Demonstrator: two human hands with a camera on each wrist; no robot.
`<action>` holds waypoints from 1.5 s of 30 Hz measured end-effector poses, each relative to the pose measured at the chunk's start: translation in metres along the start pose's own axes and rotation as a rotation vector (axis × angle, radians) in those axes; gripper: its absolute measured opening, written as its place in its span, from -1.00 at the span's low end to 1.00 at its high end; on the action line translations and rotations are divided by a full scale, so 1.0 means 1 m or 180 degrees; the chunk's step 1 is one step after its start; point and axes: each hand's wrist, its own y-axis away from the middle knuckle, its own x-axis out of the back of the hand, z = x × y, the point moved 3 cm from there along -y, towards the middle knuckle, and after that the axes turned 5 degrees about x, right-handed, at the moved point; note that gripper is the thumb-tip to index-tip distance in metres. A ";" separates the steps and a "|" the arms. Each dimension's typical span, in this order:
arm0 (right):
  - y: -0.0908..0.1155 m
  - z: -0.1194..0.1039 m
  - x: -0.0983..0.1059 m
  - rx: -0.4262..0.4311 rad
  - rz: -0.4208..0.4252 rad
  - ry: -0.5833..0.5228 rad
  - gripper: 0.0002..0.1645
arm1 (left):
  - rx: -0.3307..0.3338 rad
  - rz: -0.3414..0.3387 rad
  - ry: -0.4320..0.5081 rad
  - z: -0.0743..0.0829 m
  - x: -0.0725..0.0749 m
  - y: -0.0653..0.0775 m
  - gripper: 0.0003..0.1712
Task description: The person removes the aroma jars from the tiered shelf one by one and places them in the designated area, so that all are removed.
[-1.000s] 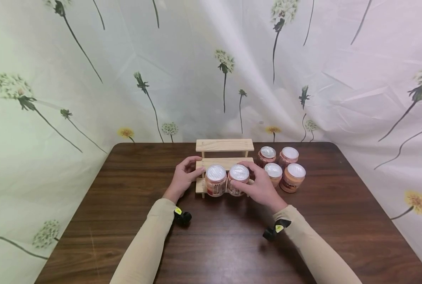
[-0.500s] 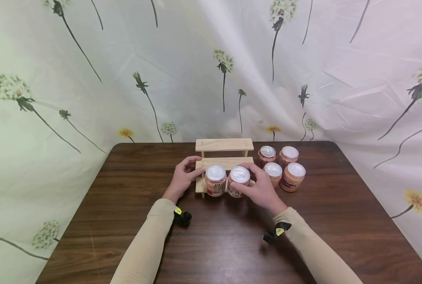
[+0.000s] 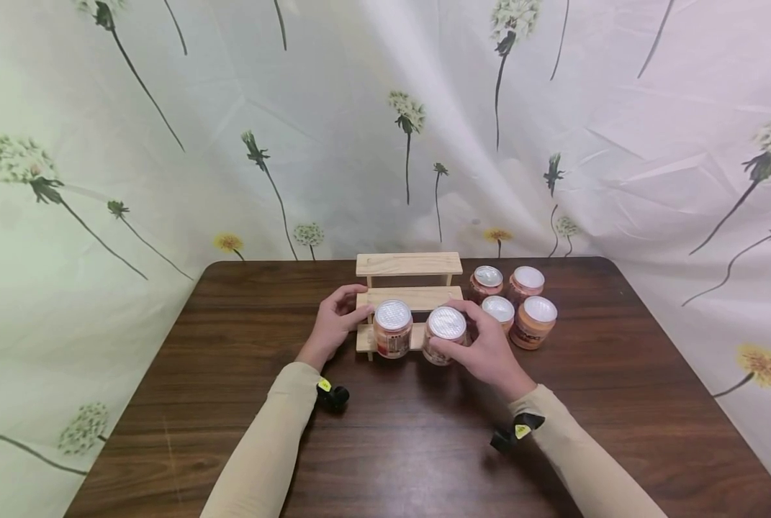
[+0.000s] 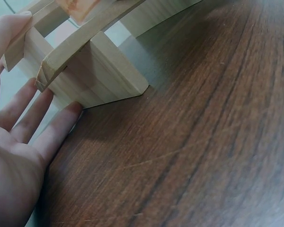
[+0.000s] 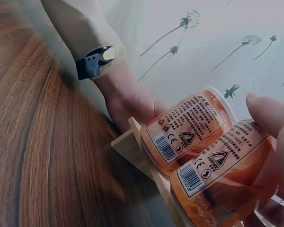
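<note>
A three-step wooden display stand (image 3: 411, 264) stands at the table's back. At its left end, my left hand (image 3: 329, 327) grips the middle shelf between thumb and index finger; in the left wrist view the other fingers rest along the side panel (image 4: 104, 66). My right hand (image 3: 485, 349) holds an orange jar (image 3: 446, 324) with a silvery lid, thumb in front and fingers behind, at the right of the lowest shelf. A matching jar (image 3: 393, 327) sits upright on that shelf to the left, with a gap between them. Printed labels and barcodes show in the right wrist view.
Right of the stand, several similar jars (image 3: 533, 324) stand close together, near my right hand. Dark wood tabletop (image 3: 385, 446) extends in front. Behind the table hangs a pale dandelion-print cloth (image 3: 333, 144).
My right hand has moved the held jar to the right and slightly toward me, away from the jar beside it. The left hand stays at the stand's left end.
</note>
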 end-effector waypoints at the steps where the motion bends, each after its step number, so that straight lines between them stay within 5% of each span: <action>1: 0.001 0.000 0.001 -0.0008 0.0003 -0.0018 -0.34 | 0.0008 -0.0001 0.0007 0.000 0.000 0.000 -0.52; 15: 0.020 -0.005 0.018 0.0061 0.0000 0.0243 -0.34 | -0.0018 -0.0012 0.0001 -0.003 0.001 -0.002 -0.52; 24: 0.033 -0.008 0.028 0.0273 0.0000 0.0495 -0.29 | 0.0010 0.0043 -0.0033 -0.033 0.006 -0.018 -0.51; 45: 0.060 0.007 0.063 0.0235 0.0019 0.0779 -0.29 | -0.0050 0.0064 -0.0068 -0.033 0.005 -0.017 -0.53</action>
